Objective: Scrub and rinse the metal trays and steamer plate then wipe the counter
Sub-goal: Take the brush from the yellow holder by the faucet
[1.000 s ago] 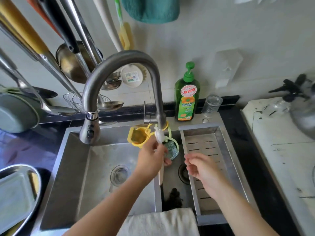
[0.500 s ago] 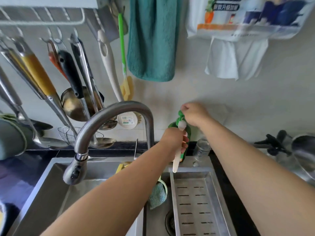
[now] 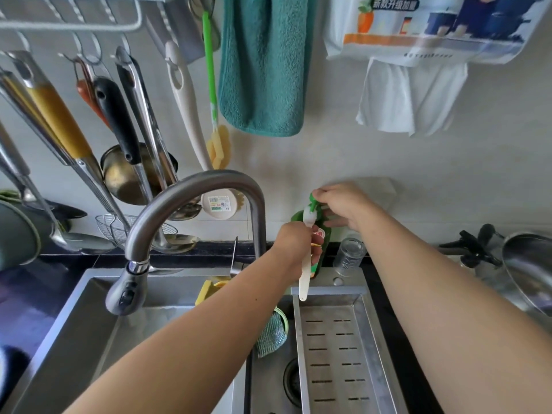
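Note:
My left hand [image 3: 294,246] grips a white-handled brush [image 3: 305,273], its white head held up under the spout of the green dish soap bottle [image 3: 324,237]. The bottle stands on the sink's back ledge. My right hand [image 3: 343,204] rests on top of the bottle's green pump [image 3: 313,201], fingers curled over it. A perforated metal drain tray [image 3: 334,351] sits in the right part of the sink, below my hands. Much of the bottle is hidden behind my left hand.
A curved steel faucet [image 3: 191,198] arches over the left sink basin [image 3: 89,339]. A green scrub pad [image 3: 271,336] and a yellow holder [image 3: 209,289] hang at the divider. A glass [image 3: 348,255] stands beside the bottle. Utensils hang on the left wall; a metal pan [image 3: 525,270] sits far right.
Both hands rose from the sink to the soap bottle. My left hand brought the brush up to the spout and my right hand settled on the pump. The view tilted upward.

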The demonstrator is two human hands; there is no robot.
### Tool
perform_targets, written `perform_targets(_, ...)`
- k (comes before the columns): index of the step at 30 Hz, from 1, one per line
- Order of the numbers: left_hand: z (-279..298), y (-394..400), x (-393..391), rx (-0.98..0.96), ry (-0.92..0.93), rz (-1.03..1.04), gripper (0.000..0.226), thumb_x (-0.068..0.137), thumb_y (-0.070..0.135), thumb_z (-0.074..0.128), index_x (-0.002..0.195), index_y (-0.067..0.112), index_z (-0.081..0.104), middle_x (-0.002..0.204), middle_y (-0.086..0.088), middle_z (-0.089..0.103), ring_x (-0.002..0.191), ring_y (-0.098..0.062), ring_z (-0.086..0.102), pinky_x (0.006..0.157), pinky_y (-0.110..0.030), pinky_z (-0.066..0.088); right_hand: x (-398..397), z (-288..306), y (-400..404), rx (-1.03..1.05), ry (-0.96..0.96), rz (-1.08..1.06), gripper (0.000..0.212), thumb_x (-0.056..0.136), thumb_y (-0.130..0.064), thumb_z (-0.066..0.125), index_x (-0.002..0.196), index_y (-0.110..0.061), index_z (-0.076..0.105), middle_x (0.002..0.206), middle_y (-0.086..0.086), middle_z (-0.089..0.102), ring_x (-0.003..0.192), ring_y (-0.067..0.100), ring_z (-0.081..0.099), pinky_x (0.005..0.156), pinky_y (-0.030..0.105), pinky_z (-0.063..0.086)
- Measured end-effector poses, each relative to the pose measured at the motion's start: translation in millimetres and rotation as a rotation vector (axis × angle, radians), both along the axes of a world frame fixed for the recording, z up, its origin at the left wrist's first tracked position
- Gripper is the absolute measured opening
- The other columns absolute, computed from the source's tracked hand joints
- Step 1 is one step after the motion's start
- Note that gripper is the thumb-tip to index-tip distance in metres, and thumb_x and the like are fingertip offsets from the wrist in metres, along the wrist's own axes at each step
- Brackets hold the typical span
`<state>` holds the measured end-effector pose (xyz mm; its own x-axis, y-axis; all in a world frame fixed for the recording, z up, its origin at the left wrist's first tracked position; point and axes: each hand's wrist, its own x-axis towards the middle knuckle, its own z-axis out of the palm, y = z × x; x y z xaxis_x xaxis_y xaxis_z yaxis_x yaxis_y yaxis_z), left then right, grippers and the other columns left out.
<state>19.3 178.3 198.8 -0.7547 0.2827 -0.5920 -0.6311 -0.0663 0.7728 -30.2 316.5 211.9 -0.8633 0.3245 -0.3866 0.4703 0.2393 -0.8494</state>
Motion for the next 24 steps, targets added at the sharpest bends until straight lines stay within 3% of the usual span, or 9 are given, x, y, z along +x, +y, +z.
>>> perform_targets(15,2.9,-3.5,7.2,-0.005,0.022,-0.008,0.037,0.105,0.004,0.032,0.081,0.012,0.059,0.053,0.002,0.053,0.053,-0.015,0.041,0.054,-0.028,0.034,-0.4,-5.3,-1.1,0.062,0.059,-0.044,0.005,0.097,-0.028,0.067,0.095,-0.026,0.070,0.117,0.006,0.070,0.106,0.026,0.068,0.082,0.036,0.060)
perform_targets(19,-0.4,-4.4,6.6,-0.005,0.013,-0.024,0.038,0.106,0.005,0.032,0.081,0.012,0.060,0.052,0.002,0.054,0.054,-0.015,0.040,0.056,-0.028,0.034,-1.7,-5.5,0.0,0.089,0.059,-0.031,0.018,0.098,-0.028,0.067,0.113,-0.019,0.072,0.117,0.008,0.070,0.107,0.027,0.067,0.087,0.037,0.059)
perform_targets(24,-2.3,-5.5,5.1,0.001,-0.012,-0.027,0.040,0.107,0.008,0.032,0.079,0.013,0.061,0.054,0.001,0.053,0.055,-0.014,0.040,0.057,-0.027,0.035,-1.8,-5.2,-3.3,0.099,0.071,-0.044,0.024,0.098,-0.026,0.067,0.118,-0.014,0.072,0.118,0.010,0.070,0.108,0.028,0.067,0.092,0.039,0.058)
